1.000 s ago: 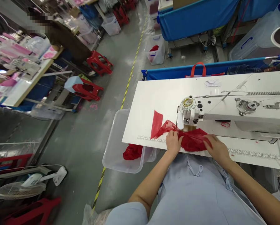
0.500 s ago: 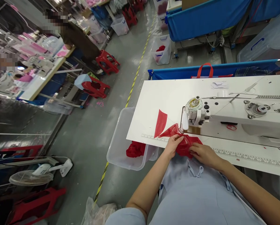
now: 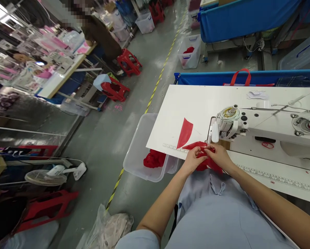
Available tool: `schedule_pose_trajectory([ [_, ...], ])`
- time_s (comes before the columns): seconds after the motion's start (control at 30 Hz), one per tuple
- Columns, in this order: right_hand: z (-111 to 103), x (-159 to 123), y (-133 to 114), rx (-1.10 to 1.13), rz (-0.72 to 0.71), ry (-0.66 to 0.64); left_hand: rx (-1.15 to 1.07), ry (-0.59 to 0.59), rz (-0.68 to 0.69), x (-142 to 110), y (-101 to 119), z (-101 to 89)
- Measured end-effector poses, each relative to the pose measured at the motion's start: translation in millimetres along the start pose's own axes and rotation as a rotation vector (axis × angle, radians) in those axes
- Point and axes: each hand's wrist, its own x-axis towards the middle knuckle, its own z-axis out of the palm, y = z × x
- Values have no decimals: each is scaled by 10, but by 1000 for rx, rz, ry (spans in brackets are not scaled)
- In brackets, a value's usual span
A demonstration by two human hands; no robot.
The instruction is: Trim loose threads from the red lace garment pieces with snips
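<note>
Both hands meet on a thin red fabric piece (image 3: 208, 164) at the front edge of the white sewing table (image 3: 167, 116). My left hand (image 3: 194, 159) pinches the fabric from the left. Close beside it, my right hand (image 3: 219, 156) pinches the same cloth with thumb and forefinger. Part of the fabric stretches left across the tabletop, and the rest hangs over the edge toward my lap. Just beyond my fingers is the needle end of the sewing machine (image 3: 232, 126). A separate flat red fabric panel (image 3: 185, 133) lies to the left of it.
A clear plastic bin (image 3: 134, 162) holding red cloth stands under the table's left end. A ruler strip (image 3: 279, 178) runs along the front edge. Behind the table hangs a blue cloth trough (image 3: 209, 79). Across the aisle are red stools (image 3: 130, 62), a fan (image 3: 46, 177) and a person at another table.
My right hand has moved left and up along the fabric, and now pinches it right beside my left hand. The whole view has shifted slightly, with the table appearing farther right.
</note>
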Motion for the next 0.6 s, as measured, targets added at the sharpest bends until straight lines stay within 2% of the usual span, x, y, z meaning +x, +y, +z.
schedule_pose_trajectory([
  [0.13, 61, 53, 38, 91, 21, -48, -72, 4, -119, -25, -32, -57],
  [0.3, 105, 118, 65, 121, 61, -69, 65, 42, -33, -42, -60, -80],
  [0.5, 195, 114, 81, 293, 66, 20, 27, 67, -64, -47, -72, -114],
  [0.6, 242, 93, 100, 351, 86, 69, -21, -24, -113, -69, -56, -145],
])
